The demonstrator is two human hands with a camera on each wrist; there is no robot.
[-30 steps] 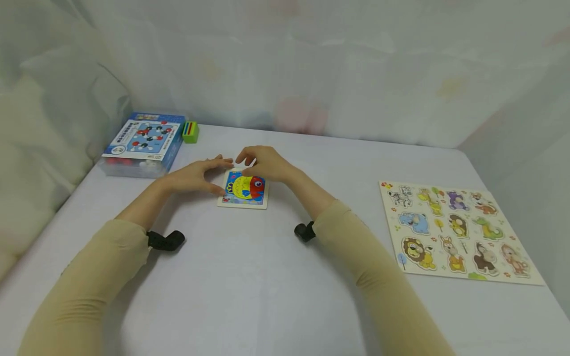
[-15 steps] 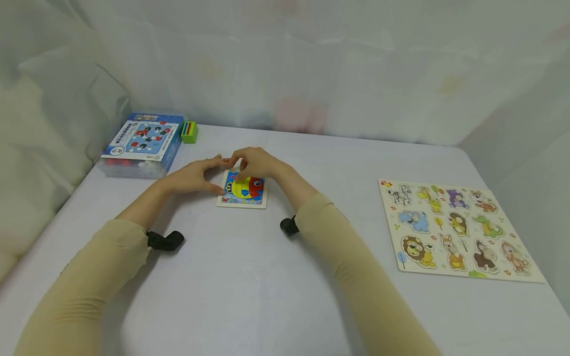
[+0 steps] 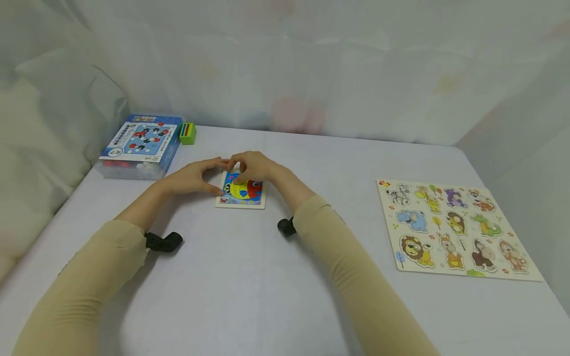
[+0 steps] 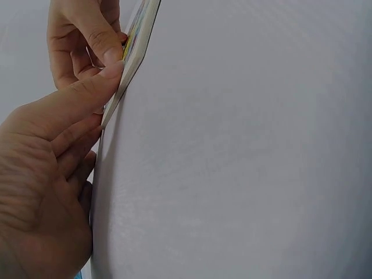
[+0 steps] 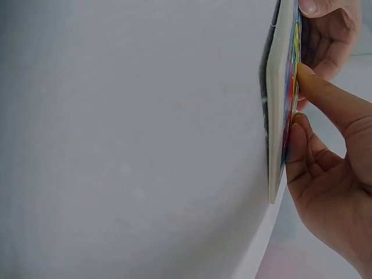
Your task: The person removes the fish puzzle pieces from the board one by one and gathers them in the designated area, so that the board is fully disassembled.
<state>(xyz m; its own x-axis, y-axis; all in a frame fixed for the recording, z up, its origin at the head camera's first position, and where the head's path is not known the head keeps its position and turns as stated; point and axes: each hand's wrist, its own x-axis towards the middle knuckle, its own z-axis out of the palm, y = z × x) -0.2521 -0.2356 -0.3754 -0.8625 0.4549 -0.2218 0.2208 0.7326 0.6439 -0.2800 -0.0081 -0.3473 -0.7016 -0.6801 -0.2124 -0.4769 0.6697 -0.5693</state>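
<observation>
1. Fish puzzle (image 3: 250, 194): one, square, pale-framed, with a red-headed yellow fish; lying on the table between the fingertips of both hands.

2. Left hand (image 3: 188, 177): thumb on the near part of the puzzle's left edge, forefinger reaching the far left corner; thumb and fingers grip that end, apparently as a steadying hold.

3. Right hand (image 3: 257, 167): thumb bent down onto the yellow of the fish, other fingers curled at the far edge, meeting or nearly meeting the left forefinger. Whether they pinch a loose piece cannot be told.

4. Change: one second ago the right fingers stood farther right, apart from the left forefinger; they have since shifted left, with little further movement over the last half second. The left hand has kept its place. Judged meaning: the work is now concentrated at the puzzle's far left part, with both hands sharing it.

5. Green block (image 3: 188, 134): beyond the left fingers, well apart from them.

6. Boxed set (image 3: 139, 146): beside the block, left of and beyond the left fingers.

7. Animal board (image 3: 458, 229): far to the right of the right fingers, flat.

8. Table (image 3: 249, 282): white-covered, beneath all fingers.
</observation>
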